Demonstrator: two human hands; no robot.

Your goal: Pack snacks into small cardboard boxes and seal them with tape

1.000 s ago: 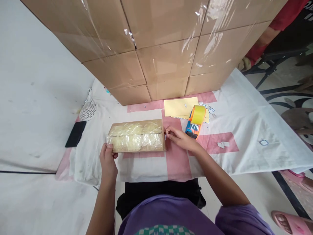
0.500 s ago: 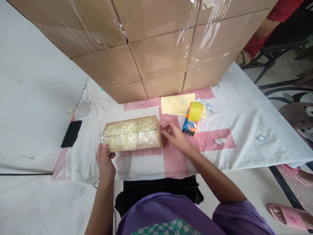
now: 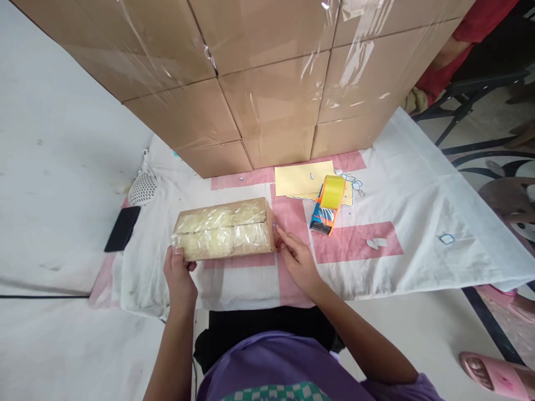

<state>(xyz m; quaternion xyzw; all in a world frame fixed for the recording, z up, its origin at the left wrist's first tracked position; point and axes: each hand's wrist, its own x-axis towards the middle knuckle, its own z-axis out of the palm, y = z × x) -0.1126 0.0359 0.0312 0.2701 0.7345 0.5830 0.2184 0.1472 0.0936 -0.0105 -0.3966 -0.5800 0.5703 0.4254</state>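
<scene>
A long cardboard box (image 3: 228,229) lies on the cloth in front of me, its top covered with shiny clear tape over a pale yellowish surface. My left hand (image 3: 180,273) grips its near left corner, thumb on top and fingers curled at the side. At the opposite end my right hand (image 3: 297,260) has its fingers stretched out against the right end face. A small whitish-blue mark or sticker (image 3: 275,225) shows there by the fingertips. Right of the box lies an orange and blue tape dispenser (image 3: 328,205) with a yellow roll.
A tall stack of taped cardboard boxes (image 3: 271,89) stands at the back. Yellow sheets (image 3: 303,177) and small paper scraps (image 3: 376,243) lie on the tablecloth (image 3: 418,195). At left are a black phone (image 3: 122,229) and a white mesh object (image 3: 142,188). Another person's red sleeve (image 3: 489,22) shows at upper right.
My right hand has shifted slightly down, from pinched fingers beside the box's right end to stretched fingers against it. My left hand keeps its grip; the box has barely moved.
</scene>
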